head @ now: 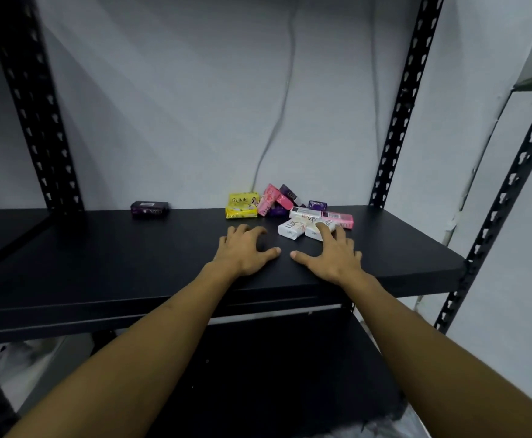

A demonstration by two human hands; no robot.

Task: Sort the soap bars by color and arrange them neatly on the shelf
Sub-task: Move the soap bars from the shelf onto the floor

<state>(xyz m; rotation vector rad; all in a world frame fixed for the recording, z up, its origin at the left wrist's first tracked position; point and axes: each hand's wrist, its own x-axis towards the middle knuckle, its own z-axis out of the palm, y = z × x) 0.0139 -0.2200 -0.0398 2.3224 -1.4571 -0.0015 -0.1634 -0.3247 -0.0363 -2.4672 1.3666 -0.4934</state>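
Resting on the black shelf (100, 248), the left hand (245, 251) lies empty, fingers loosely bent; the right hand (331, 254) spreads relaxed fingers onto white soap bars (290, 230). Mixed bars (271, 202) cluster far right; one purple bar (149, 209) sits apart, left.

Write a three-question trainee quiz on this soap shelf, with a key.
1. True or false: the lone purple soap bar lies left of the mixed pile.
2. Which hand has fingers on a white soap bar? A) left B) right
3. Fill in: the yellow soap bars are stacked ___ high.

Key: 1 true. 2 B; the right hand reaches it, while the left hand rests on the bare shelf. 3 two.
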